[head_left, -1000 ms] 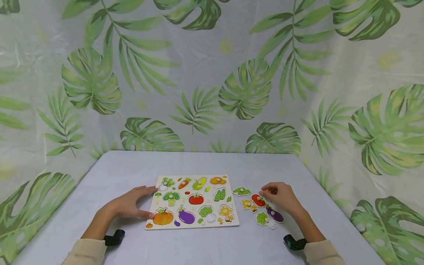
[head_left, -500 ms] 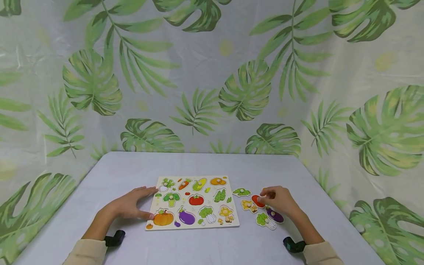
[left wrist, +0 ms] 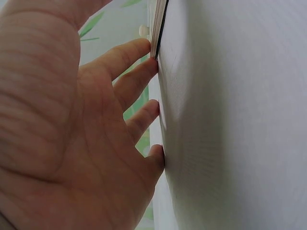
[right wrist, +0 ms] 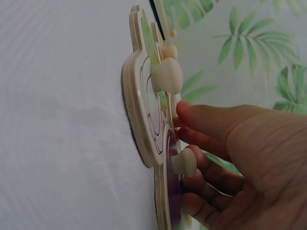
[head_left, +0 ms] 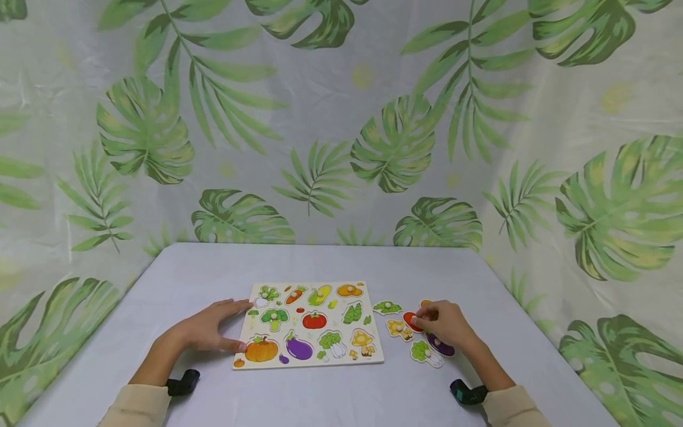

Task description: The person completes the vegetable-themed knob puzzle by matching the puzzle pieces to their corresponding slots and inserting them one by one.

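A wooden vegetable puzzle board (head_left: 341, 359) lies on the table, with several knobbed pieces set into its upper part. My left hand (head_left: 208, 327) has its fingers spread at the board's left edge; in the left wrist view two fingertips touch the board's side (left wrist: 157, 33). My right hand (head_left: 448, 325) pinches at the red tomato piece (head_left: 409, 319), and the fingers hide its knob. Around it lie a mushroom piece (head_left: 396, 326), an eggplant piece (head_left: 444, 348) and a bok choy piece (head_left: 418, 350). In the right wrist view the eggplant's knob (right wrist: 186, 162) stands below the thumb.
A green pea-pod-like piece (head_left: 386, 307) lies right of the board. Part of an orange piece (head_left: 425, 303) shows behind the right hand. White cloth covers the table (head_left: 320, 397), and a leaf-print curtain (head_left: 331, 118) hangs along the back and sides.
My right hand has come down and slightly toward me, from beside the orange piece onto the tomato piece, covering its knob. The left hand stays at the board's edge.
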A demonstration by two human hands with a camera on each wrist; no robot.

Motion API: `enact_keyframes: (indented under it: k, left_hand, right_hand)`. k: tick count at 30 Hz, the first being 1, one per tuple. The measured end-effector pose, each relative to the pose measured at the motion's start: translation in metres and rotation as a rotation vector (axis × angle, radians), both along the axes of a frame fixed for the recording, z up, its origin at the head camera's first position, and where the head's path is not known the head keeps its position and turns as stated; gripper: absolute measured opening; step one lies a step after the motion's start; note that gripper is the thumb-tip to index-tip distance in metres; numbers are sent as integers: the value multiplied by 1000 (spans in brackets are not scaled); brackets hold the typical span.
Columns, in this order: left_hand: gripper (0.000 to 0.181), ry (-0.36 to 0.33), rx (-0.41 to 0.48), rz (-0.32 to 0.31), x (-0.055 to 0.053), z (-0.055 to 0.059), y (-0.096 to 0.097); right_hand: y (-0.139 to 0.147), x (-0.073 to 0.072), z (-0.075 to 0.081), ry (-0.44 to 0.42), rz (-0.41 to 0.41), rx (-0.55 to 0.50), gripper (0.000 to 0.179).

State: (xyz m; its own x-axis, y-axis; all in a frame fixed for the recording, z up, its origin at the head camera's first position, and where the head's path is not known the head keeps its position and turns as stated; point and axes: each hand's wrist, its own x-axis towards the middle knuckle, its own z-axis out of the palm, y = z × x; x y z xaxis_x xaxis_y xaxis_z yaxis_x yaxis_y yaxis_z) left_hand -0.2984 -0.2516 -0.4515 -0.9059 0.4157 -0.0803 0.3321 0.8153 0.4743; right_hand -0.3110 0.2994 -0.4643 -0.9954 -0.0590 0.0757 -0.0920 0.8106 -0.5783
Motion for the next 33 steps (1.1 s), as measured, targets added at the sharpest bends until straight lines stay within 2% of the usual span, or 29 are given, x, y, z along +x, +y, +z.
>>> enact_keyframes:
  k: [11, 17, 24, 33]
  left_hand:
    - [101, -9, 3, 4, 0, 3, 2]
    - [101, -14, 1, -4, 0, 2, 2]
    - [101, -9, 4, -4, -1, 0, 0]
    - [101, -7, -3, -4, -2, -3, -1]
  right_hand:
    - [-6, -7, 9, 67, 28, -28, 18]
    - [-14, -9, 15, 79, 65, -30, 17]
    - [-23, -10, 25, 99, 64, -36, 17]
    - [-41, -13, 34, 145, 131, -52, 16]
